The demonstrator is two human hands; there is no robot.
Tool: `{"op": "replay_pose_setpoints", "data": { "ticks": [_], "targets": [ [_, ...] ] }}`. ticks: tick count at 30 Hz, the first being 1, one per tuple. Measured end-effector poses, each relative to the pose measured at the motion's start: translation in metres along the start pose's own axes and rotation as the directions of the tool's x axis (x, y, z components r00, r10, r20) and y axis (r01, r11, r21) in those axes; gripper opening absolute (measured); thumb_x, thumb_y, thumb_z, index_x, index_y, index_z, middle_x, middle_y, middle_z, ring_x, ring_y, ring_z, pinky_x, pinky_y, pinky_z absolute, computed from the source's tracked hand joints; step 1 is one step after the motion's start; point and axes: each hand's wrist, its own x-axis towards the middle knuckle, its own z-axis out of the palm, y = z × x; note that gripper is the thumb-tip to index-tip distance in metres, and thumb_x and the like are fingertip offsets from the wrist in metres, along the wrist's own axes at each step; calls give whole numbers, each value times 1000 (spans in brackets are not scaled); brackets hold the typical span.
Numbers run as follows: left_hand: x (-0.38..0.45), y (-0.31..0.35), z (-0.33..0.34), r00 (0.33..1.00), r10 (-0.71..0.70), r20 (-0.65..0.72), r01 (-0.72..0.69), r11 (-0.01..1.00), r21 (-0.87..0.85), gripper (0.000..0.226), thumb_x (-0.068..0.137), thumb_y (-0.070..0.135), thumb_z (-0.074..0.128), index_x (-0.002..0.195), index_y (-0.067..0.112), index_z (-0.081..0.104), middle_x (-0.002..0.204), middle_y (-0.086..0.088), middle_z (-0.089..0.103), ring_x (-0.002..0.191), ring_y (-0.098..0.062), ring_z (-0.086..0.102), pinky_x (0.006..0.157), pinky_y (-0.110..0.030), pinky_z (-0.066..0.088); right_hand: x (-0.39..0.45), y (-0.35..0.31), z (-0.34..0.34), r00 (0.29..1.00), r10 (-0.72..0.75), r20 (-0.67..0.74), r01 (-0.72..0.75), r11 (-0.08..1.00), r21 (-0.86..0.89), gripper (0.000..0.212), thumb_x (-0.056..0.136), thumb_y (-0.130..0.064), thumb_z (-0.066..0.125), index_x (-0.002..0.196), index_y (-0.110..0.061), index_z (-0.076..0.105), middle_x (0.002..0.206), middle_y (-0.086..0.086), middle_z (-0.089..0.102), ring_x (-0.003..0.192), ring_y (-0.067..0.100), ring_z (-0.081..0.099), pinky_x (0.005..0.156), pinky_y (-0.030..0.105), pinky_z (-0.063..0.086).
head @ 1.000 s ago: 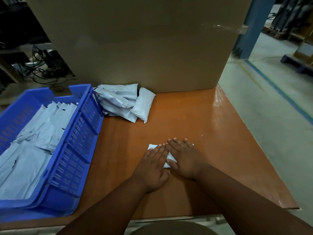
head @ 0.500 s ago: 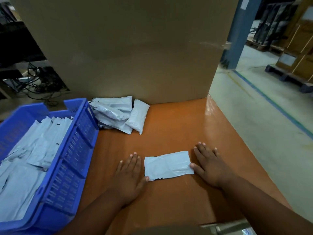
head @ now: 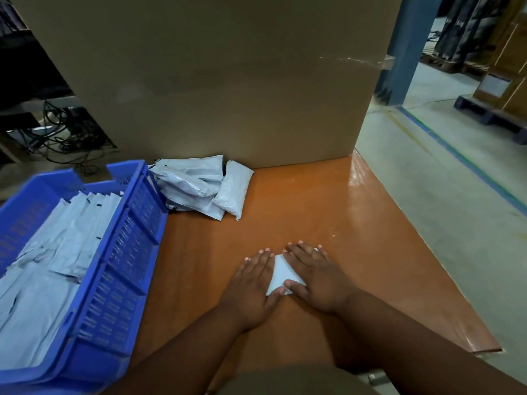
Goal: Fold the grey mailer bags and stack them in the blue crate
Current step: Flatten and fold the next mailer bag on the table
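Observation:
A folded grey mailer bag [head: 281,273] lies on the orange table [head: 328,212], mostly covered by both hands. My left hand [head: 251,289] presses flat on its left part with straight fingers. My right hand [head: 316,276] presses flat on its right part, thumb at the bag's near edge. A loose pile of grey mailer bags [head: 199,186] sits farther back on the table. The blue crate [head: 125,269] stands at the left and holds several folded grey bags [head: 57,252] in rows.
A large cardboard box [head: 228,75] fills the back of the table right behind the pile. The table's right edge drops to a concrete floor [head: 442,195] with a blue line. Cables [head: 62,138] lie behind the crate at the far left.
Half a second ago my hands lay apart at either end of the spread bag. Both have come together over it, and the bag now shows only as a small patch between them.

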Motion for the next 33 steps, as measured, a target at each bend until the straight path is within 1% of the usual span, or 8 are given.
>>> {"op": "replay_pose_setpoints", "data": {
  "ticks": [10, 15, 19, 23, 26, 29, 31, 33],
  "targets": [
    [-13, -11, -25, 968, -168, 187, 154, 984, 87, 112, 87, 96, 16, 169, 25, -12, 176, 6, -21, 160, -11, -23, 131, -49, -9, -10, 29, -22, 996, -16, 93, 9, 997, 72, 71, 105, -71, 18, 166, -36, 18, 173, -11, 20, 159, 16, 18, 131, 50, 6],
    [-11, -12, -57, 926, -265, 269, 211, 954, 212, 136, 69, 109, 16, 168, 22, -12, 176, -1, -20, 162, -20, -17, 129, -58, -6, 9, 31, -62, 981, -3, 195, -17, 995, 102, 99, 79, -87, 51, 161, -35, 30, 155, -2, 42, 141, 24, 41, 119, 45, 34],
    [-2, -8, -81, 962, -232, 142, 215, 968, 131, 129, 73, 106, 11, 170, 23, -1, 178, -4, -1, 164, -22, 1, 132, -51, 6, 32, 29, -79, 955, -24, 294, -1, 996, 85, 91, 68, -75, 81, 140, -27, 53, 128, 2, 52, 120, 26, 53, 100, 41, 49],
    [12, 3, -110, 998, -53, 42, 51, 997, 54, 98, 91, 86, 43, 166, 25, 26, 172, 0, 29, 158, -18, 26, 128, -40, 23, 37, 24, -90, 951, -134, 278, 82, 978, 191, 65, 76, -51, 90, 124, -22, 56, 121, 0, 53, 102, 18, 55, 80, 34, 45],
    [23, 12, -126, 994, -78, 79, 83, 995, -58, 83, 85, 74, 63, 153, 27, 51, 153, 5, 57, 140, -16, 52, 117, -36, 40, 38, 21, -101, 942, -222, 253, 149, 949, 278, 42, 82, -36, 86, 110, -22, 58, 109, 0, 62, 94, 22, 59, 78, 42, 50],
    [24, 22, -143, 987, -108, 116, 118, 989, -85, 42, 81, 60, 76, 109, 29, 74, 102, 13, 74, 92, -5, 65, 85, -32, 54, 40, 19, -118, 931, -278, 237, 205, 934, 292, 36, 85, -32, 84, 109, -23, 60, 104, -1, 66, 92, 22, 61, 77, 41, 50],
    [17, 31, -155, 991, -104, 87, 107, 994, -37, 28, 86, 48, 79, 81, 26, 61, 78, 12, 61, 73, -5, 52, 68, -27, 40, 45, 15, -136, 923, -323, 207, 257, 921, 293, 33, 87, -30, 83, 110, -24, 61, 102, -3, 67, 90, 19, 61, 74, 38, 47],
    [11, 34, -167, 992, -124, 31, 124, 992, 10, 43, 89, 44, 77, 68, 24, 45, 65, 10, 49, 65, -8, 44, 58, -27, 27, 55, 11, -155, 920, -350, 174, 303, 920, 249, 29, 88, -32, 81, 108, -28, 60, 98, -7, 65, 87, 17, 59, 70, 35, 45]
  ]
}}
